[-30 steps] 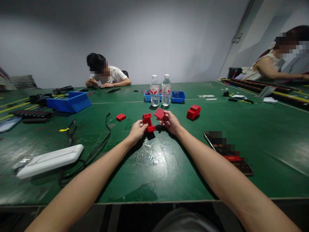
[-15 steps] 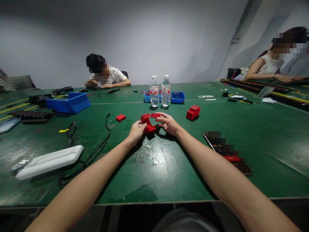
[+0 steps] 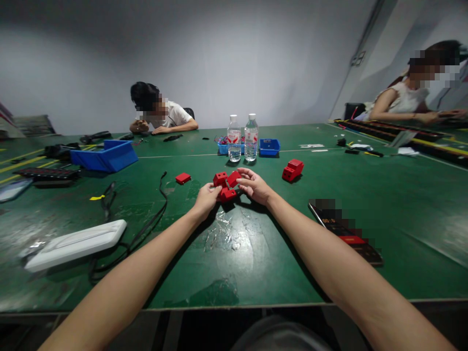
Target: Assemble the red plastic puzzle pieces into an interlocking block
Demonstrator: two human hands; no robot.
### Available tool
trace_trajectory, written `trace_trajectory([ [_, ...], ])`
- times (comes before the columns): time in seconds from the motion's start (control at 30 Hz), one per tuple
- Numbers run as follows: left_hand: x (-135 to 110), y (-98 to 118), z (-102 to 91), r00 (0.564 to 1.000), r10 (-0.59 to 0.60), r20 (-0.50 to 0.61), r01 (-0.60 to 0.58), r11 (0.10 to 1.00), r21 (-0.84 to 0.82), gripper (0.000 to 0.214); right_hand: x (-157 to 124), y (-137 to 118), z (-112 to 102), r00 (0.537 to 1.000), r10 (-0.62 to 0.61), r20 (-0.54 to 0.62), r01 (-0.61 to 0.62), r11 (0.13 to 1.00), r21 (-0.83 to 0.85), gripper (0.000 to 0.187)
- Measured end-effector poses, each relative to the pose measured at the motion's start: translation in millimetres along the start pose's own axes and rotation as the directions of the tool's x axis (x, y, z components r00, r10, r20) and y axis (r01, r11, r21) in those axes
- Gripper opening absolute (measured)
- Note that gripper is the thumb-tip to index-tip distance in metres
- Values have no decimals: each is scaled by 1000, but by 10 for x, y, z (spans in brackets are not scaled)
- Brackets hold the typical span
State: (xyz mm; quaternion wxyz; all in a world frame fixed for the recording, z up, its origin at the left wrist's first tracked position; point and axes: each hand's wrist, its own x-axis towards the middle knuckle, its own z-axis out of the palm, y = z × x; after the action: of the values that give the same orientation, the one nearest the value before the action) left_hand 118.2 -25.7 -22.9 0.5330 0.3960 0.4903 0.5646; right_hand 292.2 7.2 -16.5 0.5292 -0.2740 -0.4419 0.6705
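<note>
My left hand [image 3: 207,199] is closed on a red plastic block [image 3: 227,195] with holes in it, holding it just over the green table. Between the fingers of my right hand [image 3: 256,187] is a smaller flat red piece [image 3: 233,179], tilted against the open side of that block. Whether the two parts touch cannot be made out. A dark bit shows under my right fingers, too small to name. One more flat red piece [image 3: 183,178] lies to the left, and a red block [image 3: 292,170] rests to the right.
Two water bottles [image 3: 234,139] stand ahead, by a small blue bin [image 3: 269,147]. A larger blue bin [image 3: 104,156] sits at left. Nearer are a white power bank [image 3: 76,245], a black cable [image 3: 157,214] and a phone [image 3: 345,234]. Two people sit across and at right.
The flat red piece in my right hand has tipped from nearly level to a slant and moved slightly left and down, closer to the block. My left hand stays in place.
</note>
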Motion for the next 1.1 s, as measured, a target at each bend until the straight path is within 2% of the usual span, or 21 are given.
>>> trace_trajectory([
  [0.2, 12, 6, -3, 1000, 22, -22, -22, 999, -39, 8, -4, -30, -6, 1000, 17, -17, -16, 998, 61, 46],
  [0.37, -1, 22, -18, 999, 46, 13, -45, 997, -68, 13, 16, -20, -19, 998, 63, -8, -62, 994, 90, 46],
  [0.6, -45, 101, -4, 999, -45, 3, 45, 983, -177, 10, 49, 8, -50, 993, 116, -6, -116, 993, 35, 39],
  [0.8, -125, 145, 19, 981, -161, 107, 180, 962, -204, 18, 47, 8, -40, 993, 118, -3, -117, 993, 26, 37],
  [0.93, -161, 178, 37, 964, -188, 188, 222, 958, -181, 24, 20, 20, 6, 996, 91, -7, -90, 994, 54, 39],
  [1.03, -158, 171, 40, 952, -168, 255, 213, 963, -163, 28, 1, 45, 45, 999, 51, 8, -52, 998, 44, 43],
  [1.1, -151, 145, 40, 959, -116, 258, 157, 977, -146, 31, -10, 62, 75, 1000, 14, 5, -14, 1000, 5, 44],
])
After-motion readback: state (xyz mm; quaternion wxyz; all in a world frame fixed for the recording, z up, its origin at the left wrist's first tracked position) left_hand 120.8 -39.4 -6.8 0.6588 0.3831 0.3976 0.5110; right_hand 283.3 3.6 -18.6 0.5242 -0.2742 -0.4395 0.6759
